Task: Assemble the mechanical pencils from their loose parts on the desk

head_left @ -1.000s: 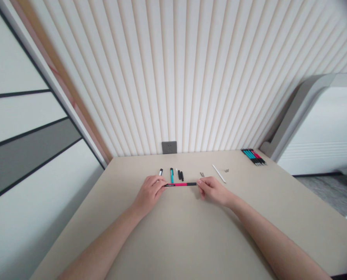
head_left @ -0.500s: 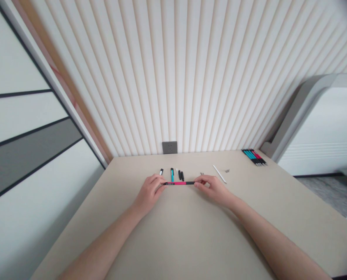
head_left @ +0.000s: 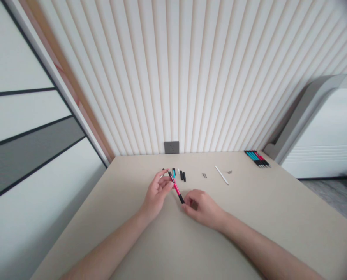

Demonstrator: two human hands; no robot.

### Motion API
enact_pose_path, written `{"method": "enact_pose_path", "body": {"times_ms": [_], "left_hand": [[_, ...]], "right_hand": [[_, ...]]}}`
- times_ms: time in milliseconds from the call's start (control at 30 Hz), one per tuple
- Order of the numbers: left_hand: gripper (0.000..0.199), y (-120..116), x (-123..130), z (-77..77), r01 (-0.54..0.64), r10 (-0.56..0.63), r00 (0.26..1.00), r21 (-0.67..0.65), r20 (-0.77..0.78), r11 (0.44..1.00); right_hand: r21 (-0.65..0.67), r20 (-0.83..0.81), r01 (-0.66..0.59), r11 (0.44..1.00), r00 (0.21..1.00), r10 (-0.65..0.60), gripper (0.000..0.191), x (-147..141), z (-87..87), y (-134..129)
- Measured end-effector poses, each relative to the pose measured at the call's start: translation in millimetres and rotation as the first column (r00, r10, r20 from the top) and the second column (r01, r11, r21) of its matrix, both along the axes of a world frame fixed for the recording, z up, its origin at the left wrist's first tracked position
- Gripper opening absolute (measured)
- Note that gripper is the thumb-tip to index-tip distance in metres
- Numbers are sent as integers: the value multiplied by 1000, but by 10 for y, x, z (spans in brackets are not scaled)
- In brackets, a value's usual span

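A pink and black pen slants between my hands above the table, its top end up and to the left. My left hand grips it near the top, with the index finger stretched to the tip of that end. At the lower black end, my right hand pinches the pen between thumb and fingers. Just beyond my left hand lies a blue and black pen piece, partly covered. Beside it are two short black tubes. Another small dark piece is mostly hidden behind my left fingers.
Small metal pieces lie right of the black tubes, then a thin white stick and a small grey cluster. Several blue and pink pens lie in a row at the back right. A socket sits on the ribbed wall.
The pen has turned from level to slanted, its right end swinging down toward me. My right hand has moved nearer and to the left; the metal pieces behind it are uncovered.
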State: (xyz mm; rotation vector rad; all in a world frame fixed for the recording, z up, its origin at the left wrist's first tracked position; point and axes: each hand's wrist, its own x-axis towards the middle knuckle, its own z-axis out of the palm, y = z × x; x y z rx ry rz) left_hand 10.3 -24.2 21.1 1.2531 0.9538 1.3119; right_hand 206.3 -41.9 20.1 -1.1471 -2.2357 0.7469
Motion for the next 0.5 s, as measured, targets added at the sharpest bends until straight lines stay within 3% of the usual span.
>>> {"method": "enact_pose_path", "body": {"times_ms": [100, 267, 500], "left_hand": [[61, -25, 13, -7, 57, -55, 997, 32, -53, 998], [48, -30, 3, -6, 124, -116, 981, 45, -157, 991], [45, -19, 15, -13, 184, -178, 975, 35, -133, 982]], "right_hand": [[9, 10, 14, 1000, 1000, -14, 15, -95, -19, -82], [32, 8, -32, 999, 999, 32, 19, -160, -17, -159], [21, -59, -47, 999, 997, 48, 25, -201, -69, -142]]}}
